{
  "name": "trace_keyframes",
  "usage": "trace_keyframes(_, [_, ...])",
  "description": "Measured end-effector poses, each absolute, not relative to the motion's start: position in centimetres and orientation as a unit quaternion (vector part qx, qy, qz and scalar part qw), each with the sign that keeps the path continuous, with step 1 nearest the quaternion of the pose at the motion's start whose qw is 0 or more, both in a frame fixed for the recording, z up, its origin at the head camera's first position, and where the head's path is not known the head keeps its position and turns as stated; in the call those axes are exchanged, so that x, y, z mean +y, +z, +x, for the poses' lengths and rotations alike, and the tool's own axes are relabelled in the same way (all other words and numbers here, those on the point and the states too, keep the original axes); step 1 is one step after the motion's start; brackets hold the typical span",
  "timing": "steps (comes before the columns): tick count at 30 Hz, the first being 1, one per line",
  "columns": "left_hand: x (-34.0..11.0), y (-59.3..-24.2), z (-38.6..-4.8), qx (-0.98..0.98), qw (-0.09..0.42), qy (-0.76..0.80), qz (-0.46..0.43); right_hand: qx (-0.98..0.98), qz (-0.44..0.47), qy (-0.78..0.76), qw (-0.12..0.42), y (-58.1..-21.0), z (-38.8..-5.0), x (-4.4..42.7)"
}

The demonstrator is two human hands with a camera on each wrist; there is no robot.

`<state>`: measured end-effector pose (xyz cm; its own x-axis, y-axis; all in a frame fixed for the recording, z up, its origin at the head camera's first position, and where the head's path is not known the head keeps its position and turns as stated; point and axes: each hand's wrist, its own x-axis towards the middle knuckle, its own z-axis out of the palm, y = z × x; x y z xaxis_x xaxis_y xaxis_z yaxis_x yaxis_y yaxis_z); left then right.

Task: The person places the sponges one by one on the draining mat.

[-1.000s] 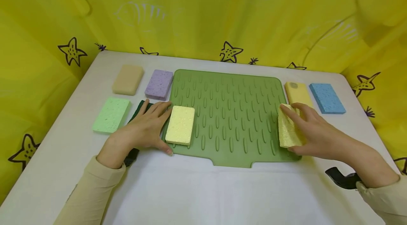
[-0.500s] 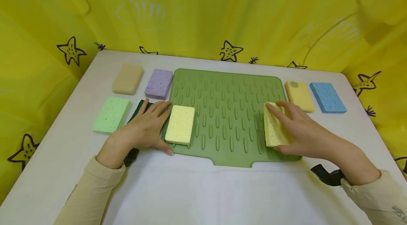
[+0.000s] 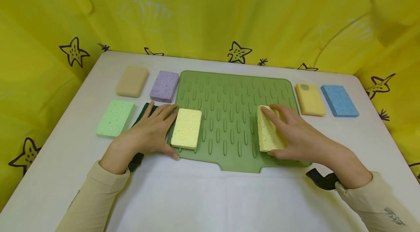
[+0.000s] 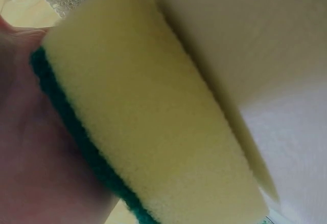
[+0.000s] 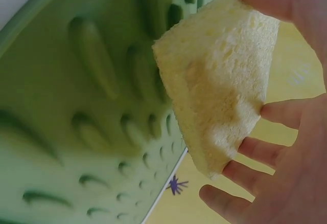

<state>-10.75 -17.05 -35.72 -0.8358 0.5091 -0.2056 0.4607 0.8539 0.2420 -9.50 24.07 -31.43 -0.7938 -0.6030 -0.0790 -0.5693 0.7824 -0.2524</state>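
Observation:
My right hand (image 3: 296, 137) pinches a pale yellow sponge (image 3: 267, 133) by its edges, between thumb and fingers. The sponge is tilted over the right part of a green ribbed mat (image 3: 226, 90); the right wrist view shows its porous face (image 5: 219, 86) close to the ribs. My left hand (image 3: 147, 133) lies with fingers spread at the mat's left edge. Beneath that hand is a sponge with a dark green scouring layer (image 3: 145, 111), mostly hidden from above; its yellow foam (image 4: 153, 106) fills the left wrist view. A second pale yellow sponge (image 3: 186, 129) lies flat on the mat's left side.
Left of the mat lie a beige sponge (image 3: 132, 81), a purple sponge (image 3: 164, 86) and a light green sponge (image 3: 116, 118). To its right lie a yellow sponge (image 3: 310, 100) and a blue sponge (image 3: 339, 101). A yellow curtain (image 3: 210, 13) surrounds the white table (image 3: 197, 199).
My right hand has carried the pale yellow sponge leftward over the mat, away from its right edge, uncovering the yellow sponge behind. The left hand has stayed in place.

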Motion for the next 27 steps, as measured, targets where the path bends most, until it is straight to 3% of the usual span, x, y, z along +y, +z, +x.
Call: trace_keyframes(27, [-17.0, -35.5, -10.6, 0.954, 0.145, 0.095, 0.246, 0.933, -0.335, -0.114, 0.074, -33.0, -9.6, 18.8])
